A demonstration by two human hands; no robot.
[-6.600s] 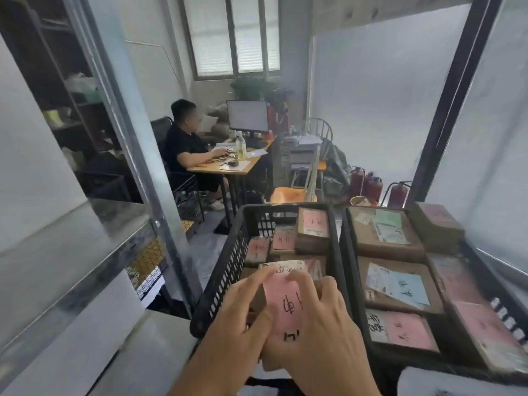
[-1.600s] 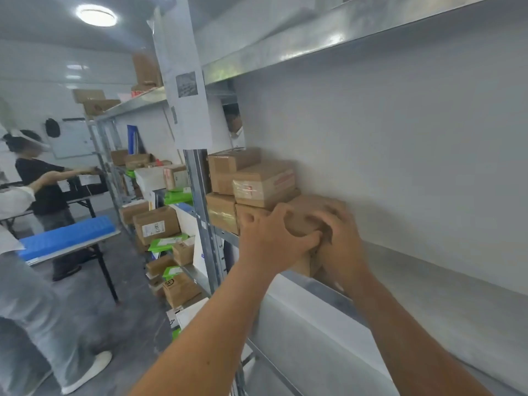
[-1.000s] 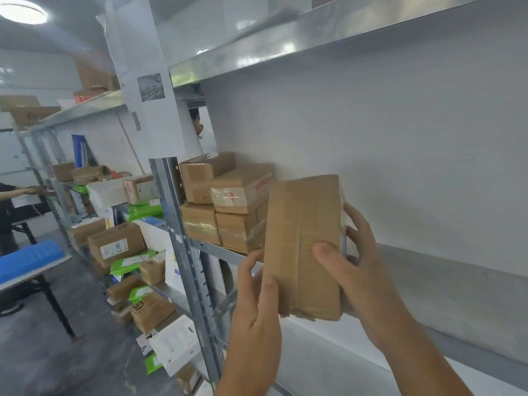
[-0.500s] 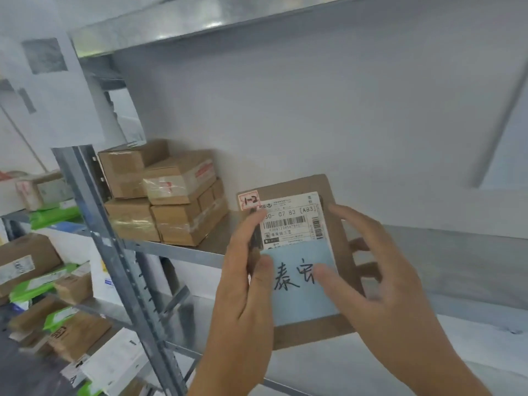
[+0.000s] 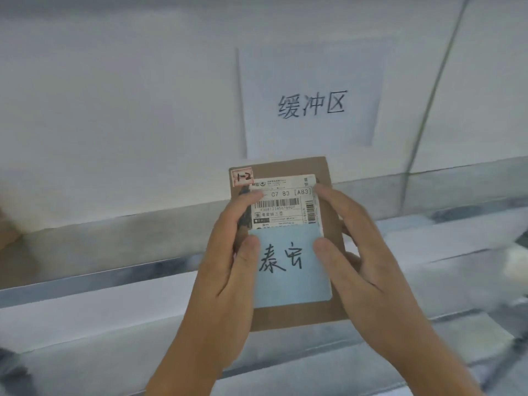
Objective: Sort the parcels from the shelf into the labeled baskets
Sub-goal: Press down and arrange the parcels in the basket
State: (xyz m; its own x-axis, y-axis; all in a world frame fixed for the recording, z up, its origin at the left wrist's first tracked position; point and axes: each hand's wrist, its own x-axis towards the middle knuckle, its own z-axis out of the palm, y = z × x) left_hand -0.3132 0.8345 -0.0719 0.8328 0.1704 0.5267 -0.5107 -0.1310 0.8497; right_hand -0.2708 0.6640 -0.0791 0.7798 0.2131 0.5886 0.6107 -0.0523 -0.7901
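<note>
A flat brown cardboard parcel [image 5: 297,314] stands upright in front of me, its label side facing the camera. It carries a white barcode label, a light blue slip with handwritten black characters and a small red-marked sticker at the top left corner. My left hand [image 5: 228,267] grips its left edge, thumb lying on the blue slip. My right hand [image 5: 360,261] grips the right edge, thumb on the slip and fingers curled behind the box. No basket is in view.
Behind the parcel runs a metal shelf board [image 5: 114,224] backed by a white panel. A white paper sign [image 5: 311,104] with printed characters hangs on that panel above the parcel. A sliver of brown box [image 5: 5,238] shows at the far left edge.
The view has swung right along the shelf, so the stacked boxes on the left have left the frame and the paper sign has appeared. Both hands keep hold of the parcel, label facing me.
</note>
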